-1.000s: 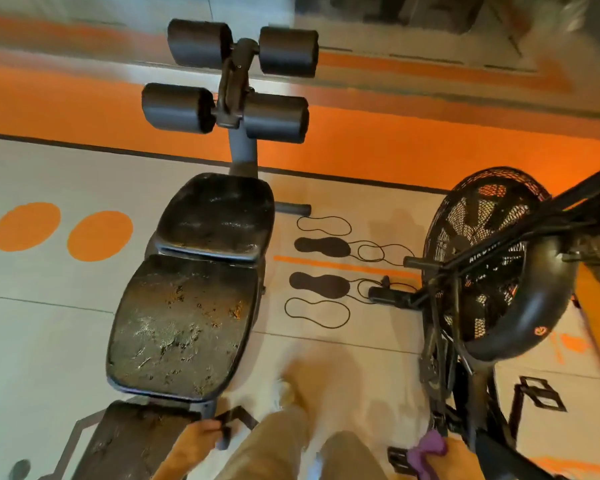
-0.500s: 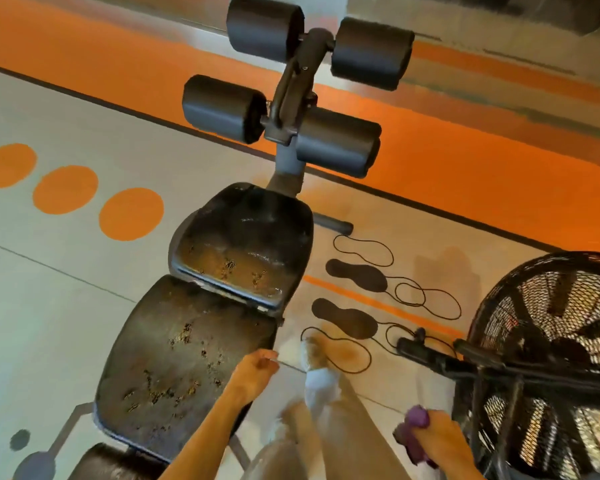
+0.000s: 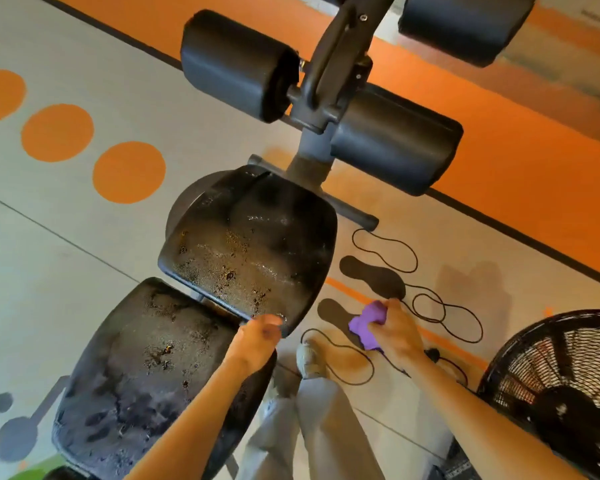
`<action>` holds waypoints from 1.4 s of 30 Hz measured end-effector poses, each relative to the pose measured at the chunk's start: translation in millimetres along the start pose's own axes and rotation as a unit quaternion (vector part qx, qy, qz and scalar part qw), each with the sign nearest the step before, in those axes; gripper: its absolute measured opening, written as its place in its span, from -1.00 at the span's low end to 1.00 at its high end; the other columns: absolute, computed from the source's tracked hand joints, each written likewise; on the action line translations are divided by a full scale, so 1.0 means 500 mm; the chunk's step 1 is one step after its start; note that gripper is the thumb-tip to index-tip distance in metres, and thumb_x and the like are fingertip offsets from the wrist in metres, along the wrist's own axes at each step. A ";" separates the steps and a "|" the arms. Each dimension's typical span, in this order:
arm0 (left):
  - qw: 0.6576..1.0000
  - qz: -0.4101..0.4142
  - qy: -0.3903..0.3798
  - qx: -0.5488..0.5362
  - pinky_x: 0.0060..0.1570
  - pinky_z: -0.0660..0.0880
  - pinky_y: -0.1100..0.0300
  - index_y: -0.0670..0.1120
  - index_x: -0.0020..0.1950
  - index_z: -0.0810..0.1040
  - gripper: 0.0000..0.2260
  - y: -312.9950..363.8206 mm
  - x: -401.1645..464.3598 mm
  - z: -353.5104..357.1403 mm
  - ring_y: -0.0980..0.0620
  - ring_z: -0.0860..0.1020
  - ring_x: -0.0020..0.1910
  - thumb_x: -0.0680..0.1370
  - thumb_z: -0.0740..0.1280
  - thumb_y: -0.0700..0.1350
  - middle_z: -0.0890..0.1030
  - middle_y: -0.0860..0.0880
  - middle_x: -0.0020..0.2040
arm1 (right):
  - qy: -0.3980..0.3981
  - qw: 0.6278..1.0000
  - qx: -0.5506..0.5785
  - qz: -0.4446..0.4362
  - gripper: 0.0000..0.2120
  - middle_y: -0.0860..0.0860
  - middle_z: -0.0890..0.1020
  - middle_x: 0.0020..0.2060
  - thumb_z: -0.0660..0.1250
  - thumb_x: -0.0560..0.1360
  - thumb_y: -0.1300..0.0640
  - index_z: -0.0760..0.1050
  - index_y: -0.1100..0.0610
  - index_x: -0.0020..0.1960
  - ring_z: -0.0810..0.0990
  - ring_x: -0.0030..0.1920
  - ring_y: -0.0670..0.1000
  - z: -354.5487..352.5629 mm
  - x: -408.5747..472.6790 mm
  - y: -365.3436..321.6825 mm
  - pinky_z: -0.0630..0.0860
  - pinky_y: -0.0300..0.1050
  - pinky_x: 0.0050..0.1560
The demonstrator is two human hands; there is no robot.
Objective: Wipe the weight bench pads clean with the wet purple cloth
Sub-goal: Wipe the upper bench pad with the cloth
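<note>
The black weight bench lies lengthwise ahead of me. Its seat pad (image 3: 250, 251) and the longer back pad (image 3: 146, 368) are both speckled with brown dirt and smears. My left hand (image 3: 257, 341) hovers at the seat pad's near right corner, fingers loosely curled, holding nothing. My right hand (image 3: 395, 332) grips the bunched purple cloth (image 3: 366, 323) to the right of the bench, above the floor and off the pads.
Black foam leg rollers (image 3: 236, 64) on a grey post stand beyond the seat pad. An air bike fan cage (image 3: 561, 393) sits at the lower right. Footprint markings (image 3: 371, 278) and orange dots (image 3: 129, 171) are painted on the floor. My legs and a shoe (image 3: 310, 358) stand between bench and bike.
I have stepped closer to the bench. My left hand rose along the back pad to the seat pad's corner. My right hand with the cloth moved up and forward beside the bench.
</note>
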State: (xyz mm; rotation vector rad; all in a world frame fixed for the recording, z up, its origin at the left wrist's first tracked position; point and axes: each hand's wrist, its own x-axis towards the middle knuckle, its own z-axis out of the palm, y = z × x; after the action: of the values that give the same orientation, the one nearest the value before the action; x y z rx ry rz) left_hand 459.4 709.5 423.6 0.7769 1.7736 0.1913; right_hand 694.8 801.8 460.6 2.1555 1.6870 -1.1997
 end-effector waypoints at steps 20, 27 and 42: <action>0.887 0.329 0.218 0.240 0.23 0.46 -0.04 -0.09 0.36 0.51 -0.61 0.067 0.404 -0.038 -0.14 0.47 0.30 0.52 0.38 -0.17 0.46 -0.09 0.38 | -0.006 0.978 0.054 -0.202 -0.81 -0.03 0.56 -0.05 0.35 0.49 0.27 0.49 0.08 0.07 0.56 0.06 0.01 0.078 0.425 -0.218 0.47 -0.16 -0.01; 0.855 0.360 0.245 0.283 0.52 0.19 -0.08 -0.14 0.52 0.33 -0.51 0.044 0.473 -0.043 -0.15 0.25 0.54 0.59 0.30 -0.12 0.28 -0.13 0.55 | 0.214 0.929 -0.070 -0.293 -0.59 0.11 0.45 0.39 0.27 0.57 0.18 0.40 0.14 0.42 0.34 0.44 0.15 0.183 0.484 -0.181 0.34 0.22 0.41; 0.854 0.329 0.251 0.316 0.57 -0.03 0.01 -0.13 0.60 0.11 -0.46 0.012 0.513 -0.051 -0.05 0.03 0.61 0.65 -0.02 0.06 0.07 -0.06 0.62 | 0.291 0.915 -0.099 -0.263 -0.52 0.19 0.26 0.50 0.16 0.60 0.22 0.22 0.21 0.51 0.17 0.54 0.18 0.274 0.552 -0.210 0.05 0.09 0.53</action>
State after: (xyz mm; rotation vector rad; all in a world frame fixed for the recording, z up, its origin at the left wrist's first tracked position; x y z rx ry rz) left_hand 400.9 871.5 231.7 1.9627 2.0026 0.2840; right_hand 549.1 968.9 222.4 2.1200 2.6235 -0.4158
